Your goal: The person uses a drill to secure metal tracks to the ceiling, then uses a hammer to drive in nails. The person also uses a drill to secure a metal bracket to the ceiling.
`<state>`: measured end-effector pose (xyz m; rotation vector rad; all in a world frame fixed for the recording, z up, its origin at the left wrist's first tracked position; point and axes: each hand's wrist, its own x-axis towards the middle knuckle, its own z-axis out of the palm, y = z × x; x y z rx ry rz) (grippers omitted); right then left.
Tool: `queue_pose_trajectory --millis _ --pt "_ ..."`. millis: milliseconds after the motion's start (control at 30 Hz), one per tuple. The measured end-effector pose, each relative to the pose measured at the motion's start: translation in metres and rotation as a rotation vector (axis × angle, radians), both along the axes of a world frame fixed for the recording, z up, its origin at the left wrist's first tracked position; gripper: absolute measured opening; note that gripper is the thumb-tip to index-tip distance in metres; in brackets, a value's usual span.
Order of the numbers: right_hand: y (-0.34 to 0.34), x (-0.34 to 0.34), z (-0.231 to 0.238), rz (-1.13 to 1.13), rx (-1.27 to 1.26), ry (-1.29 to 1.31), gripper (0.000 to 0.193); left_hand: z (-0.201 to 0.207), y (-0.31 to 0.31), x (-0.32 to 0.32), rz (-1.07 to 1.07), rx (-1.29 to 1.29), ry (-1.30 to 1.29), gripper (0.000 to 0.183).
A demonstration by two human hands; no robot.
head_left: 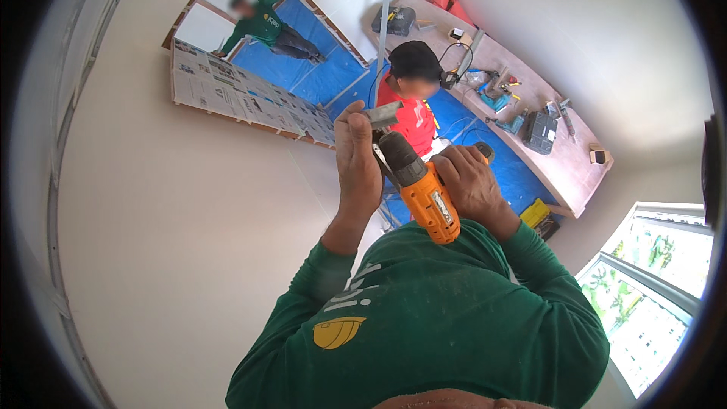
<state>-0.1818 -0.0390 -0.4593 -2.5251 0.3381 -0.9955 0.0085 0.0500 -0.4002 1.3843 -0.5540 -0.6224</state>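
My right hand (pixel 471 185) is wrapped round the grip of an orange cordless drill (pixel 429 202), in front of my chest. The drill's black chuck (pixel 402 157) points up and away, toward my left hand (pixel 358 159). That hand is raised, with its fingers closed on a short grey metal piece (pixel 385 114) that looks like a section of channel. The chuck end is close beside the piece; whether a bit touches it cannot be made out. Part of the left fingers is hidden behind the piece.
Beyond my hands is a person in a red shirt and black cap (pixel 416 60). A wooden bench (pixel 579 178) at the right bears power tools and a black case (pixel 540 133). Another person in green (pixel 263 26) is in a framed opening above a newspaper-covered panel (pixel 242 91). Blue sheeting (pixel 522 182) covers the floor.
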Motion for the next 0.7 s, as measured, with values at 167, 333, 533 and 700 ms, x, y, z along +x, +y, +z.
queue_pose_trajectory --millis 167,333,533,700 --pt "-0.001 -0.001 0.006 0.063 0.003 -0.02 0.027 0.022 -0.007 0.012 0.02 -0.104 0.19 0.08" --pt "0.001 -0.003 0.012 0.067 -0.026 -0.049 0.027 0.037 -0.01 0.01 0.028 -0.139 0.177 0.071" --pt "-0.004 0.002 0.016 0.061 -0.057 -0.089 0.027 0.04 -0.008 0.006 -0.006 -0.125 0.195 0.079" --pt "-0.004 -0.001 0.018 0.089 -0.068 -0.054 0.025 0.04 -0.009 0.008 0.002 -0.133 0.192 0.077"
